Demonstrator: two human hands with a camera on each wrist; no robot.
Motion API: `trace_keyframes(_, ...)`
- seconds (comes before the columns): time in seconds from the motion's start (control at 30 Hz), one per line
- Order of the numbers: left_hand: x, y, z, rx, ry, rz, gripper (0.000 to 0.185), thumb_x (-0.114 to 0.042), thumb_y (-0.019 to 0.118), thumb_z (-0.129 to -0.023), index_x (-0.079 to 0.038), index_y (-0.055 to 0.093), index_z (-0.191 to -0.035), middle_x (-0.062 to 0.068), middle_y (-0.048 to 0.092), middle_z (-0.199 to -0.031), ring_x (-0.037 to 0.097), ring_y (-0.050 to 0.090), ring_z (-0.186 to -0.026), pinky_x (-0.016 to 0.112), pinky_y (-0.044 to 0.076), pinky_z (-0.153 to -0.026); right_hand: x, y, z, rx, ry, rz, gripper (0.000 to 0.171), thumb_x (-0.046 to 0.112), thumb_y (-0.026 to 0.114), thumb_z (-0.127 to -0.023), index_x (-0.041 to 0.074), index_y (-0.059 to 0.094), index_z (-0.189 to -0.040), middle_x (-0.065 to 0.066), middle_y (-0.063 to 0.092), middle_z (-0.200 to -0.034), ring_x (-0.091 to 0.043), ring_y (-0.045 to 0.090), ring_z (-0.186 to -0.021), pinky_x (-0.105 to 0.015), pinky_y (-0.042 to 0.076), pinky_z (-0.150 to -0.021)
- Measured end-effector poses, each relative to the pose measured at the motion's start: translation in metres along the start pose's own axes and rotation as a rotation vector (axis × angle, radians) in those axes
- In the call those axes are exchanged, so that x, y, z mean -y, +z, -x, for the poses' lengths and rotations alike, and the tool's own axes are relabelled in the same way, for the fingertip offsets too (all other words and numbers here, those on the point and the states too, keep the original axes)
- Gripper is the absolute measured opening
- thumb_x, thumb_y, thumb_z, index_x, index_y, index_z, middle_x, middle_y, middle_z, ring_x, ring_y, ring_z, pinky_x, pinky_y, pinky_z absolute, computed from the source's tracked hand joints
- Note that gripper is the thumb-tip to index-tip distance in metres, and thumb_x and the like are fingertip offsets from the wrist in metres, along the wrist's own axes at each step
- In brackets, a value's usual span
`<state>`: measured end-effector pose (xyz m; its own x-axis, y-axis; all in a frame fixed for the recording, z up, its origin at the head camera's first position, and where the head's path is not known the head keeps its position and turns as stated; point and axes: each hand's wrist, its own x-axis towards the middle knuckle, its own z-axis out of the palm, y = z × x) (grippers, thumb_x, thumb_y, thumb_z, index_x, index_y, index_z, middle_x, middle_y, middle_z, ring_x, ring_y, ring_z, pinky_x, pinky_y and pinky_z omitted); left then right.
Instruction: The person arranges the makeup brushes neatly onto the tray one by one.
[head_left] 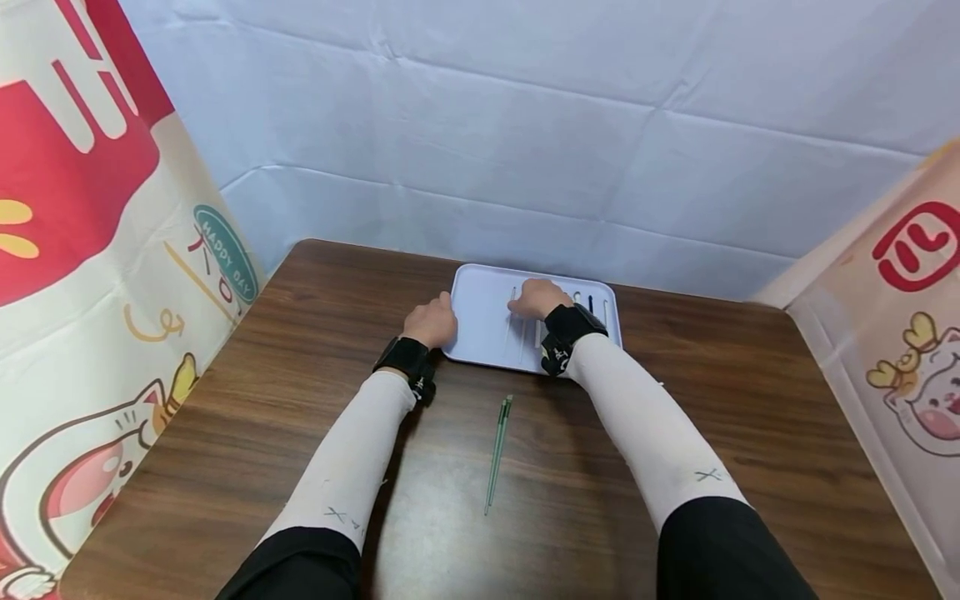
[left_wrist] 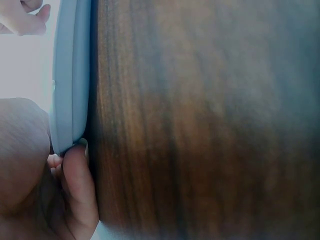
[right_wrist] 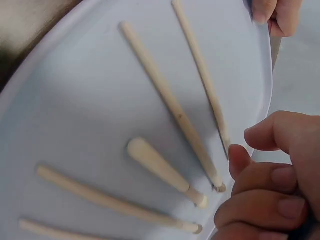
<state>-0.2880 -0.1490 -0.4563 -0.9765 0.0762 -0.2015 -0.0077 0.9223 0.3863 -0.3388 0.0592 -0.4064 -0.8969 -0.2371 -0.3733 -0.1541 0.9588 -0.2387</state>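
My left hand (head_left: pixel 432 321) pinches the left rim of a pale, shallow rectangular tray (head_left: pixel 477 321), a finger and thumb at its edge in the left wrist view. On the tray lie several slim wooden sticks in a spread row. One short wooden stick (right_wrist: pixel 155 162) has a thick rounded end. My right hand (head_left: pixel 540 298) is over the tray, fingers loosely curled. In the right wrist view, its forefinger tip is right at the end of the outermost thin stick (right_wrist: pixel 202 67), while the thumb stands apart from it. A longer stick (right_wrist: pixel 167 97) lies beside that one.
Two thin green sticks (head_left: pixel 497 454) lie together on the brown wooden table (head_left: pixel 315 375), in front of the tray. A pale cloth wall (head_left: pixel 480 150) rises right behind the table. Printed cloths hang on the left (head_left: pixel 97 275) and right (head_left: pixel 907 358).
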Motion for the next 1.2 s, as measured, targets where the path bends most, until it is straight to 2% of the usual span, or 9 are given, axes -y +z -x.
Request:
trace_keyframes(0.1, -0.001, -0.001, 0.001, 0.0, -0.004, 0.001, 0.036, -0.021, 0.032, -0.109, -0.001, 0.041, -0.138, 0.016, 0.059, -0.116, 0.035, 0.059, -0.094, 0.046, 0.049, -0.083, -0.004, -0.003, 0.003, -0.009, -0.004, 0.014, 0.039, 0.036, 0.052, -0.101, 0.0, 0.063, -0.115, -0.017, 0.062, -0.114, -0.028, 0.057, -0.097, -0.041, 0.046, -0.087)
trace_keyframes(0.17, -0.001, -0.001, 0.0, 0.003, -0.004, -0.001, 0.035, -0.021, 0.032, -0.109, -0.001, 0.041, -0.137, 0.016, 0.059, -0.115, 0.035, 0.059, -0.093, 0.046, 0.049, -0.082, -0.007, -0.005, 0.006, -0.012, -0.008, 0.028, 0.042, 0.035, 0.051, -0.101, 0.0, 0.063, -0.118, -0.018, 0.062, -0.119, -0.029, 0.058, -0.099, -0.042, 0.046, -0.089)
trace_keyframes(0.27, 0.0, 0.0, 0.0, 0.006, -0.004, -0.004, 0.033, -0.02, 0.032, -0.109, -0.002, 0.042, -0.135, 0.015, 0.059, -0.114, 0.036, 0.059, -0.092, 0.047, 0.049, -0.081, -0.011, -0.008, 0.011, -0.024, -0.015, 0.033, 0.036, 0.035, 0.051, -0.101, 0.002, 0.064, -0.107, -0.016, 0.062, -0.107, -0.028, 0.057, -0.09, -0.041, 0.045, -0.083)
trace_keyframes(0.4, -0.001, -0.001, 0.0, 0.0, 0.001, 0.003, 0.033, -0.021, 0.032, -0.109, -0.002, 0.043, -0.133, 0.015, 0.059, -0.112, 0.035, 0.059, -0.091, 0.047, 0.049, -0.08, -0.013, -0.012, 0.02, -0.03, -0.026, 0.031, 0.032, 0.034, 0.05, -0.101, 0.008, 0.055, -0.085, -0.008, 0.051, -0.083, -0.023, 0.047, -0.072, -0.038, 0.039, -0.07)
trace_keyframes(0.63, 0.001, 0.0, -0.001, -0.007, 0.006, 0.009, 0.031, -0.02, 0.033, -0.108, -0.001, 0.043, -0.131, 0.015, 0.058, -0.107, 0.034, 0.058, -0.086, 0.046, 0.049, -0.077, -0.015, -0.018, 0.034, -0.005, -0.05, 0.02, 0.046, 0.033, 0.051, -0.101, 0.016, 0.038, -0.06, 0.003, 0.032, -0.057, -0.015, 0.034, -0.054, -0.034, 0.034, -0.06)
trace_keyframes(0.8, 0.002, 0.004, -0.005, -0.003, 0.006, 0.003, 0.031, -0.019, 0.032, -0.108, -0.001, 0.043, -0.13, 0.015, 0.058, -0.106, 0.034, 0.058, -0.085, 0.045, 0.048, -0.076, -0.018, -0.021, 0.049, -0.007, -0.091, 0.008, 0.05, 0.03, 0.051, -0.099, 0.017, 0.033, -0.055, 0.005, 0.026, -0.053, -0.013, 0.026, -0.05, -0.033, 0.031, -0.059)
trace_keyframes(1.0, 0.004, 0.005, -0.008, 0.007, -0.004, -0.002, 0.03, -0.02, 0.033, -0.108, -0.002, 0.043, -0.13, 0.015, 0.058, -0.108, 0.034, 0.058, -0.086, 0.045, 0.048, -0.076, -0.018, -0.019, 0.067, 0.035, -0.101, -0.025, 0.047, 0.03, 0.05, -0.099, 0.018, 0.033, -0.056, 0.006, 0.026, -0.053, -0.011, 0.025, -0.049, -0.031, 0.03, -0.057)
trace_keyframes(1.2, 0.003, 0.005, -0.008, 0.01, -0.004, 0.007, 0.03, -0.02, 0.033, -0.108, -0.002, 0.043, -0.13, 0.015, 0.058, -0.109, 0.035, 0.058, -0.088, 0.046, 0.048, -0.077, -0.017, -0.017, 0.082, 0.04, -0.119, -0.016, 0.049, 0.031, 0.051, -0.101, 0.018, 0.036, -0.056, 0.005, 0.027, -0.054, -0.012, 0.024, -0.051, -0.033, 0.029, -0.059)
